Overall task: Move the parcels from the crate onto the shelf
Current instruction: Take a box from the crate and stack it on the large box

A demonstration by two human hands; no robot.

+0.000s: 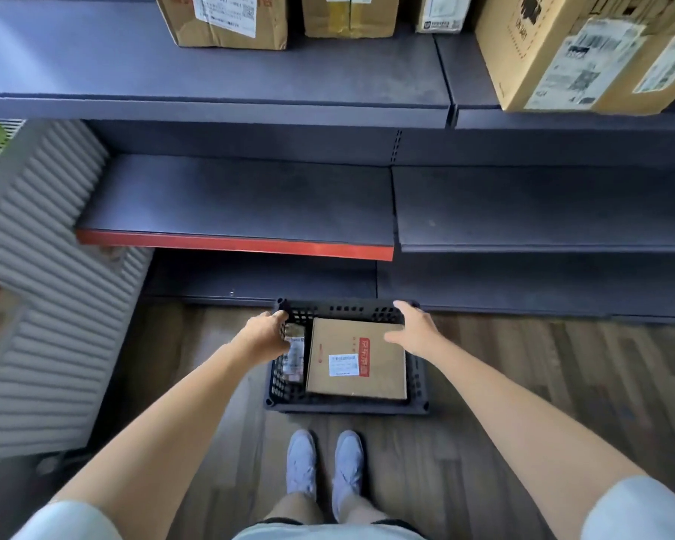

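A black plastic crate stands on the wooden floor in front of my feet. Inside it lies a flat brown cardboard parcel with a white label and a red strip. A smaller dark parcel sits at the crate's left side. My left hand reaches into the crate's left side, its fingers curled down by the small parcel; its hold is hidden. My right hand hovers over the flat parcel's far right corner with fingers spread. A dark shelf with a red front edge hangs above the crate.
The upper shelf carries several cardboard boxes, with a large one at the right. A second dark shelf board lies to the right. A ribbed grey panel stands at the left.
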